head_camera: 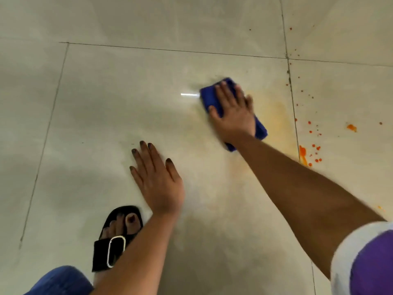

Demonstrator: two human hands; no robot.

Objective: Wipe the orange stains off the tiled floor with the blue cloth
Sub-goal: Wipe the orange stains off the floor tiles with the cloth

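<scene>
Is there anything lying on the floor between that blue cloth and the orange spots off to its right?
Nothing visible. The right hand presses the cloth flat; between it and the spots lies only bare tile with a faint orange smear and a grout line.

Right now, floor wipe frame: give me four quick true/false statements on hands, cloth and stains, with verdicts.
1. The right hand presses flat on the blue cloth. True.
2. The left hand holds a second cloth. False: it rests bare and flat on the tiled floor.
3. Bright orange stains remain right of the cloth, beyond the grout line. True.
4. The cloth lies under the black sandal. False: the sandal is well apart, near the left forearm.
</scene>
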